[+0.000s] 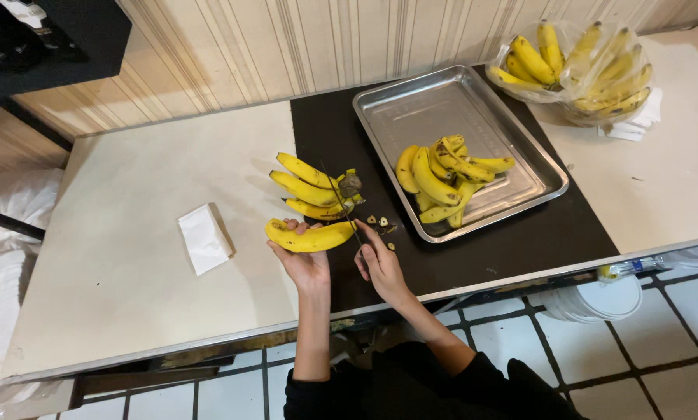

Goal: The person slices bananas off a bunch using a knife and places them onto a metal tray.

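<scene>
The left hand [306, 260] lies palm up over the pale cream desk [123, 264], its fingers curled around a single ripe yellow banana [310, 236] that rests across the palm, stem end pointing toward the right hand. The right hand [380, 260] sits just beside it, fingers drawn together around the handle of a thin dark knife [347, 208], whose blade runs up and away from the hand toward the banana's stem end; the blade is slim and hard to make out against the dark mat.

Just beyond the left hand's fingertips lies a small bunch of yellow bananas [310, 187] joined at a brownish crown, resting where the desk meets the black rectangular mat [520, 233]. Between that bunch and the right hand, a few small cut stem pieces [381, 224] are scattered on the mat. Farther beyond the right hand stands a shiny rectangular metal tray [434, 105] holding a loose pile of separated yellow bananas [442, 179] in its near corner. Well beyond that, to the far right, a clear plastic bag of yellow bananas [578, 70] sits on the desk.

To the left of the left hand, apart from it, lies a folded white paper napkin [203, 237].
</scene>
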